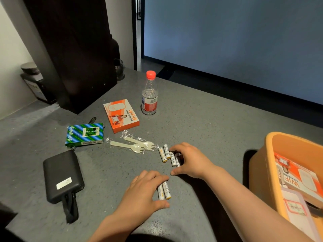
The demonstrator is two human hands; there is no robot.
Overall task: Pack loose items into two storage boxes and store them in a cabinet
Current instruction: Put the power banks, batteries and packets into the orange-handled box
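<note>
1. While most of the grey speckled countertop [201, 123] is in plain sight, its 6 o'clock edge is lost in shadow and its 9 o'clock end runs behind a dark cabinet panel [76, 49].
2. At 4 o'clock an orange storage box [262, 172] is cut off by the frame; inside lie an orange WiFi carton and a pale card, both only partly seen.
3. At 8 o'clock lies a black power bank [62, 175] with a strap; the print on its white label is too small to read.
4. At 12 o'clock stands a clear water bottle [149, 96] with a red cap.
5. Just at its 8 o'clock lies an orange WiFi device box [121, 116], and further toward 9 o'clock a green-and-blue striped packet [84, 134] hiding most of a dark object behind it.
6. Between them and the hands lie two wrapped plastic sporks [134, 145].
7. Left hand [145, 191], at 6 o'clock, is closed over two AA batteries [164, 190]; their upper ends are hidden under the fingers.
8. Right hand [190, 159] is cupped over a loose cluster of batteries [168, 154], gripping some; how many cannot be told.
</note>
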